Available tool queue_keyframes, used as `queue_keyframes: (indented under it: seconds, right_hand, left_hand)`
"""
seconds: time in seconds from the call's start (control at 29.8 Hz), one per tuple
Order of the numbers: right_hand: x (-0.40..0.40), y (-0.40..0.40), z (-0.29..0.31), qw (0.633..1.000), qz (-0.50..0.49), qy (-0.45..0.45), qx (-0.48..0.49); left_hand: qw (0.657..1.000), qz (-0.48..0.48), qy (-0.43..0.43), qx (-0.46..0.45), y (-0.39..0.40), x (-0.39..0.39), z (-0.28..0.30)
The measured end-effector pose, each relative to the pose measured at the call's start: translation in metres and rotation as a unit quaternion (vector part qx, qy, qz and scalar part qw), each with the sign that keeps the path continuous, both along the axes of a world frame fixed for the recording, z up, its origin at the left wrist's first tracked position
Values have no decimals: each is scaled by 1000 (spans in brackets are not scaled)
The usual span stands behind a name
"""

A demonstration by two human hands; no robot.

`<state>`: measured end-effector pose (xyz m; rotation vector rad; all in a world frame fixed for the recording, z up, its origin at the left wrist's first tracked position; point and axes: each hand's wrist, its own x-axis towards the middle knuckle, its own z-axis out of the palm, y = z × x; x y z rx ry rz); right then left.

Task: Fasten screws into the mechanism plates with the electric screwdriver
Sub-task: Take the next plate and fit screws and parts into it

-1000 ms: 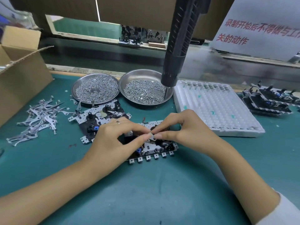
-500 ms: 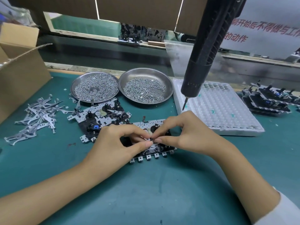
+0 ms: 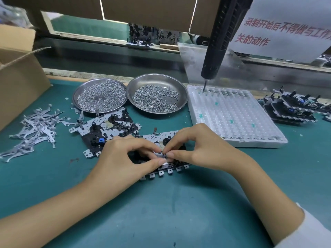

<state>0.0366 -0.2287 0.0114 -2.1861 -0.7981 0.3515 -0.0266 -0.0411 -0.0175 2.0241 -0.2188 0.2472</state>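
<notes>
A metal mechanism plate [image 3: 162, 171] lies on the green mat in front of me. My left hand [image 3: 123, 156] and my right hand [image 3: 200, 147] meet over its middle, and their fingertips pinch a small metal part against it. A second mechanism plate [image 3: 105, 127] lies just behind and to the left. Above the white tray's far left corner hangs the black electric screwdriver [image 3: 220, 43], with no hand on it and its bit pointing down. Two round steel dishes hold screws: the left dish [image 3: 100, 95] and the right dish [image 3: 157, 93].
A white dimpled tray [image 3: 234, 117] sits at the right. Beyond it, stacked mechanism plates [image 3: 293, 110] lie at the far right. A heap of small metal levers [image 3: 34, 126] lies at the left beside a cardboard box [image 3: 18, 74]. A conveyor runs along the back.
The hanging screwdriver has swung to the right, from over the right screw dish to over the white tray. Both hands stay pinched over the front plate.
</notes>
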Motion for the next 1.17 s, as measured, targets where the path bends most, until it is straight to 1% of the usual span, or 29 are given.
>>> queue_keyframes:
  seconds: [0.27,0.44,0.5,0.6,0.77,0.84,0.94,1.01,1.07,1.14,1.17]
  right_hand:
    - [-1,1,1,1000,-4,0,0]
    - [-1,0,0,1000,-12,21,10]
    - [-1,0,1,1000,-8,24,8]
    - [-1,0,2,1000,-5,24,6]
    - [0,-2,1,1000,-4,18,2]
    - [0,-2,0,1000,-1,25,1]
    - [-1,-2,1,1000,-1,27,4]
    - [0,-1,1,1000,-1,24,5]
    - [-1,-1,0,1000,-3,24,4]
    - [-2,0,-1,1000,-6,24,4]
    - [-2,1,-1,1000,-7,21,3]
  left_hand:
    - [998,-18,-25,49,1,3,1]
    - [1000,-21,-7,18,3,6,1]
    - [999,-35,-11,27,5,7,2]
    - [998,-57,16,31,5,7,2]
    - [997,-59,44,-8,4,8,1]
    - [997,-57,44,-10,4,8,0]
    - [998,-55,26,12,4,6,3]
    - [997,-32,-26,60,5,6,5]
    - [991,25,-94,88,11,12,10]
    - [984,98,-122,81,24,27,20]
    - [978,138,-122,97,34,38,25]
